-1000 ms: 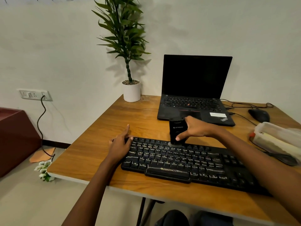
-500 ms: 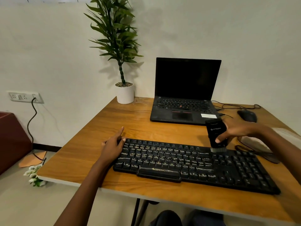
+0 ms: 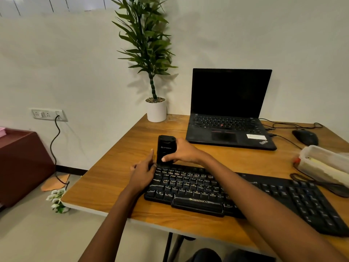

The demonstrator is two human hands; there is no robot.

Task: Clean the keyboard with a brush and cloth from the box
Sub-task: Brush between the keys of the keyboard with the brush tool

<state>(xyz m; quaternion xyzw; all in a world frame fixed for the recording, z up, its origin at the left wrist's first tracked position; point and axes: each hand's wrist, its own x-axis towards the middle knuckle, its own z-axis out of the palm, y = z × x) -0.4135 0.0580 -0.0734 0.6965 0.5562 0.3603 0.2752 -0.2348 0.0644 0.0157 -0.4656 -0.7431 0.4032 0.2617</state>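
Black brush (image 3: 166, 148) in right hand (image 3: 184, 153) over keyboard (image 3: 207, 188)

Brush (image 3: 166, 148): bristles cannot be made out where its lower end meets the far-left corner of the keyboard (image 3: 198, 188), just beside the left hand (image 3: 142, 175). The print on its body is too small to read. Right hand (image 3: 184, 153): fingers behind the brush are hidden; one fingertip shows on the front. Right forearm (image 3: 245, 195) covers the middle keys. Box (image 3: 324, 163), well to the right of the right hand, is cut by the picture's edge; its contents are blurred behind the cloudy wall.
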